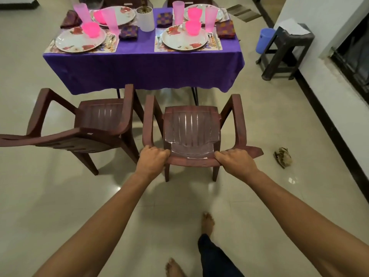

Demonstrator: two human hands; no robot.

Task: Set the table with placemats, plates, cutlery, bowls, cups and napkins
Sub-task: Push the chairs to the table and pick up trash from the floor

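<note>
At the near side of the desk [143,66], we grip a chair.
Our left hand [152,159] and right hand [235,161] curl around the top edge of the brown chair [191,132] standing on the floor just short of the purple cloth. Beyond it, on the right, a floral plate [184,40] sits on a placemat [217,46] with a pink bowl [193,27] on it, a folded napkin [226,29] to its right. A 2nd chair [95,118] stands left.

Both bare arms reached forward and down, left hand [152,156] and right hand [235,161] with fingers [219,156] curled, gripping the chair back [191,156].
</note>
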